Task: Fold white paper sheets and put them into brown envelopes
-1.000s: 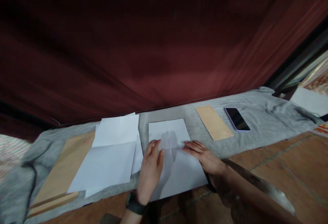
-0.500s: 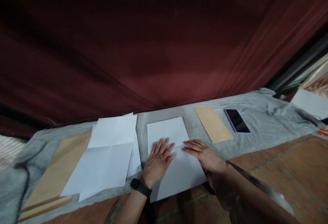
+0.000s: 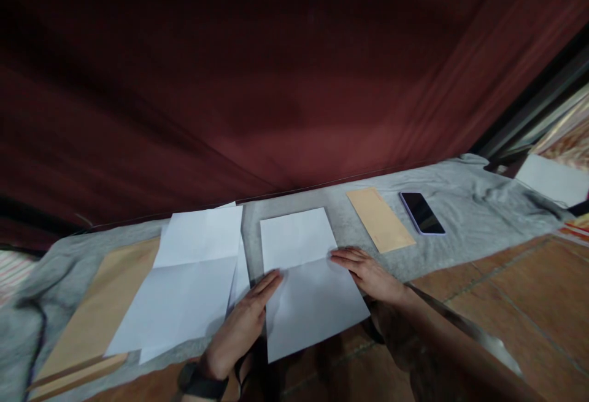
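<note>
A white sheet of paper (image 3: 306, 279) with a crease across its middle lies on the grey cloth (image 3: 460, 218) in front of me. My left hand (image 3: 242, 325), a dark band on its wrist, lies flat with fingers stretched along the sheet's left edge, fingertips near the crease. My right hand (image 3: 368, 273) rests flat on the sheet's right edge at the crease, fingers extended. Neither hand holds anything.
To the left lies a stack of creased white sheets (image 3: 188, 279) on top of brown envelopes (image 3: 87, 322). A brown envelope (image 3: 380, 219) and a dark phone (image 3: 422, 212) lie to the right. A red curtain (image 3: 276, 83) hangs behind. Another white sheet (image 3: 550, 179) lies at far right.
My left hand has slid from the middle of the sheet, along the crease, out to its left edge. The right hand has stayed at the right edge.
</note>
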Tool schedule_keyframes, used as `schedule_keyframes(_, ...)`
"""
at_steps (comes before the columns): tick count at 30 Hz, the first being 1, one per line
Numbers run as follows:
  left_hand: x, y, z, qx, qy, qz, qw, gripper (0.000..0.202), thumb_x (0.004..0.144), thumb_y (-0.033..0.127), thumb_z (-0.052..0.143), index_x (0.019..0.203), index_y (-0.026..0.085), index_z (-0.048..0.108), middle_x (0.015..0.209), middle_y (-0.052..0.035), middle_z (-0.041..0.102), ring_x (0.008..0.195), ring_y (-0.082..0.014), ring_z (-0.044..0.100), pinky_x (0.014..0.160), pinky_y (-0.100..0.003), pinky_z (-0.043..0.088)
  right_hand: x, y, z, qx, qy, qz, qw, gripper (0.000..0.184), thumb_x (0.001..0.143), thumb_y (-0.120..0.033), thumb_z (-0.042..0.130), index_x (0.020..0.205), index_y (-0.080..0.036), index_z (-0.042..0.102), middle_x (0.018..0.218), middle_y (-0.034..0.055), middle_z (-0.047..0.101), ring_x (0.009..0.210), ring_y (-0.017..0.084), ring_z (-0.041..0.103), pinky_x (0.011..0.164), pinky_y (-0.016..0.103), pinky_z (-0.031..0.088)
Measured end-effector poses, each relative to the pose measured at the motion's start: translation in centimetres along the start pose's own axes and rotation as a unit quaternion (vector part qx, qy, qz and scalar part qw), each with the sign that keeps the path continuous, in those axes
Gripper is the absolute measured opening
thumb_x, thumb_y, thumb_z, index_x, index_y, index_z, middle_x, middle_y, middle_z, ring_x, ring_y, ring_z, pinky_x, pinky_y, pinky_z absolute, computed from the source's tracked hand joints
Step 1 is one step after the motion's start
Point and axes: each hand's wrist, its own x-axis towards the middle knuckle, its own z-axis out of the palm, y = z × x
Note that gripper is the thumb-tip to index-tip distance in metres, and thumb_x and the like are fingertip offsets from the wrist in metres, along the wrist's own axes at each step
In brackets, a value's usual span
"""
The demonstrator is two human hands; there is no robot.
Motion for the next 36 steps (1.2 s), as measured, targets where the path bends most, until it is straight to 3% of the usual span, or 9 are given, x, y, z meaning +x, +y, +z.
schedule_keyframes(3, 0.1, 0.4, 0.2, 0.030, 0.021, -0.001, 0.999, 0.081, 0.075, -0.002, 0.041, 0.148, 0.034, 0.047, 0.158, 0.0044, 0.042, 0.145, -0.0171, 0.039, 0.125, -0.038, 0.022, -0.1, 0.1, 0.0, 0.007, 0.007, 0.001, 1.000, 0.058, 0.091, -0.005, 0.051, 0.143, -0.030, 0.054, 0.144, 0.0055, 0.058, 0.131, 0.022, 0.054, 0.112, 0.047, 0.043)
schedule_keyframes(6, 0.4, 0.9, -0.2, -0.003, 0.034, -0.013, 0.999, 0.071, 0.078, 0.003, 0.048, 0.143, 0.031, 0.054, 0.155, 0.0014, 0.046, 0.144, -0.0196, 0.042, 0.124, -0.038, 0.024, -0.1, 0.2, 0.1, 0.025, 0.017, 0.002, 1.000, 0.054, 0.092, -0.008, 0.052, 0.141, -0.028, 0.057, 0.143, 0.0069, 0.059, 0.130, 0.023, 0.055, 0.111, 0.047, 0.043)
schedule_keyframes(9, 0.8, 1.2, -0.8, -0.082, 0.033, -0.029, 0.996, 0.069, 0.072, 0.004, 0.056, 0.134, 0.032, 0.064, 0.149, 0.0011, 0.054, 0.141, -0.0219, 0.046, 0.123, -0.040, 0.027, 0.0, 0.4, 0.2, 0.054, 0.048, 0.030, 0.997, 0.048, 0.091, -0.010, 0.052, 0.135, -0.027, 0.063, 0.136, 0.0086, 0.064, 0.126, 0.024, 0.058, 0.108, 0.047, 0.046)
schedule_keyframes(14, 1.4, 0.9, -1.1, -0.179, 0.078, -0.068, 0.978, 0.051, 0.067, 0.011, 0.067, 0.114, 0.029, 0.076, 0.131, -0.0043, 0.069, 0.128, -0.0266, 0.058, 0.120, -0.043, 0.033, 0.7, 0.4, 0.1, 0.109, 0.071, 0.077, 0.989, 0.040, 0.087, -0.013, 0.058, 0.123, -0.026, 0.071, 0.124, 0.0100, 0.070, 0.116, 0.026, 0.064, 0.103, 0.047, 0.049)
schedule_keyframes(20, 2.3, 0.3, -0.4, -0.228, 0.166, -0.109, 0.953, 0.037, 0.062, 0.010, 0.068, 0.093, 0.025, 0.080, 0.109, -0.0060, 0.075, 0.118, -0.0302, 0.062, 0.116, -0.047, 0.036, 1.4, 1.0, 0.4, 0.141, 0.082, 0.070, 0.984, 0.031, 0.088, -0.014, 0.058, 0.114, -0.023, 0.073, 0.114, 0.0101, 0.071, 0.106, 0.024, 0.067, 0.095, 0.041, 0.053)
schedule_keyframes(25, 1.8, 1.1, -0.7, -0.161, 0.112, -0.074, 0.978, 0.038, 0.070, 0.011, 0.059, 0.098, 0.028, 0.080, 0.116, -0.0025, 0.074, 0.121, -0.0273, 0.061, 0.118, -0.043, 0.036, 1.1, 1.2, 0.8, 0.074, 0.073, 0.055, 0.993, 0.036, 0.089, -0.010, 0.056, 0.120, -0.023, 0.070, 0.119, 0.0096, 0.069, 0.111, 0.024, 0.064, 0.098, 0.043, 0.052)
schedule_keyframes(29, 1.3, 1.3, -0.1, -0.052, 0.088, -0.024, 0.995, 0.054, 0.078, 0.006, 0.048, 0.118, 0.031, 0.073, 0.137, 0.0001, 0.065, 0.132, -0.0229, 0.055, 0.121, -0.039, 0.032, 0.5, 1.2, 0.6, -0.014, 0.060, 0.038, 0.997, 0.044, 0.092, -0.009, 0.052, 0.131, -0.025, 0.065, 0.134, 0.0092, 0.063, 0.123, 0.025, 0.058, 0.107, 0.048, 0.045)
schedule_keyframes(32, 1.7, 1.2, 0.9, 0.025, 0.061, 0.010, 0.998, 0.064, 0.081, 0.000, 0.039, 0.133, 0.029, 0.063, 0.150, -0.0003, 0.053, 0.141, -0.0184, 0.045, 0.124, -0.038, 0.027, 0.4, 1.7, 0.1, -0.045, 0.066, 0.026, 0.996, 0.046, 0.094, -0.009, 0.049, 0.135, -0.025, 0.063, 0.140, 0.0082, 0.061, 0.128, 0.026, 0.055, 0.110, 0.050, 0.043)
schedule_keyframes(36, 2.7, 1.2, 1.6, 0.045, 0.036, 0.027, 0.998, 0.065, 0.083, 0.000, 0.036, 0.136, 0.030, 0.061, 0.153, 0.0005, 0.050, 0.144, -0.0162, 0.041, 0.124, -0.038, 0.027, 0.6, 2.9, -0.2, -0.048, 0.092, 0.041, 0.994, 0.043, 0.095, -0.012, 0.050, 0.131, -0.026, 0.066, 0.140, 0.0080, 0.061, 0.128, 0.026, 0.056, 0.108, 0.051, 0.046)
